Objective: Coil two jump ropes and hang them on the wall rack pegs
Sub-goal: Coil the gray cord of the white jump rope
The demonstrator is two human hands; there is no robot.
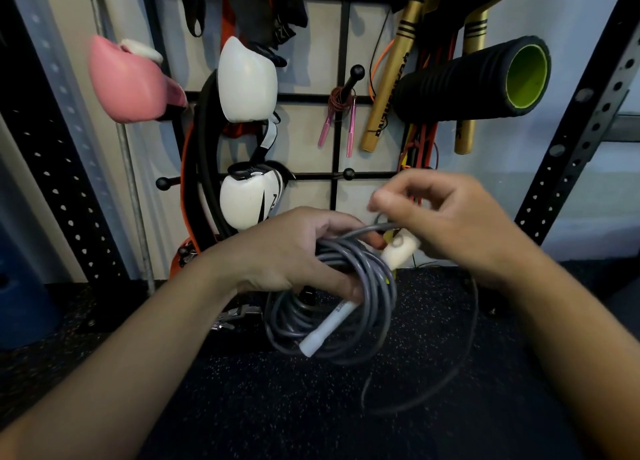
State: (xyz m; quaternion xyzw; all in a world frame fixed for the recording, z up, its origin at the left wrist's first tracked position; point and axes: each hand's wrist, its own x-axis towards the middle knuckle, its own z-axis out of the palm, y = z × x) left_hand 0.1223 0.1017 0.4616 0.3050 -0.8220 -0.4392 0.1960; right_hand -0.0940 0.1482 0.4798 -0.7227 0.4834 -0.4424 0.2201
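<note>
Grey jump rope (332, 300) mostly coiled, bundle gripped in left hand (294, 251) low in front of wall rack (341, 96), one white handle (327, 324) slanting down-left across the coil, second white handle (401, 248) poking out up-right just under right hand (446, 220). Right hand nearer the loose end, fingers curled and pinching the free strand just above the coil, remaining slack looping down to the right over the floor (450, 407). Bare peg (349, 174) straight above and behind the hands, well apart; other rope with pink handles (337, 113) already on upper peg, so probably last wraps, then lift up and forward.
</note>
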